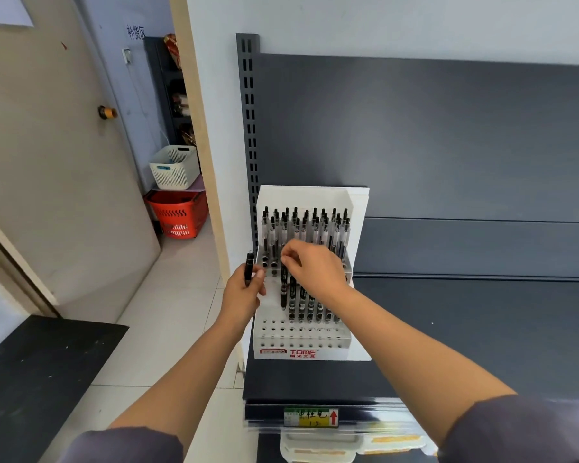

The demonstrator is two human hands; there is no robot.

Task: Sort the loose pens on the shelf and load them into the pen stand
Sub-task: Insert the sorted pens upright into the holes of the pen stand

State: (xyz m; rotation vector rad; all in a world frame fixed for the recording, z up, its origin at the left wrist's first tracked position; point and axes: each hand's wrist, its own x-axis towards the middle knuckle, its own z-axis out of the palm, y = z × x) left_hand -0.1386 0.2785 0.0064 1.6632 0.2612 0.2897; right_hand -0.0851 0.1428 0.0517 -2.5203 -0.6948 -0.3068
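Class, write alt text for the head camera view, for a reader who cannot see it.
The right hand pinches a black pen upright over a white tiered pen stand, partly filled, on a dark shelf. The left hand holds another black pen beside the stand.

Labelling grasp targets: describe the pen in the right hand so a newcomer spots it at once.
On the dark shelf, find the white pen stand at its left end. At its middle tier, the right hand pinches the top of one upright black pen; it is leftmost, higher than the black row beside it.
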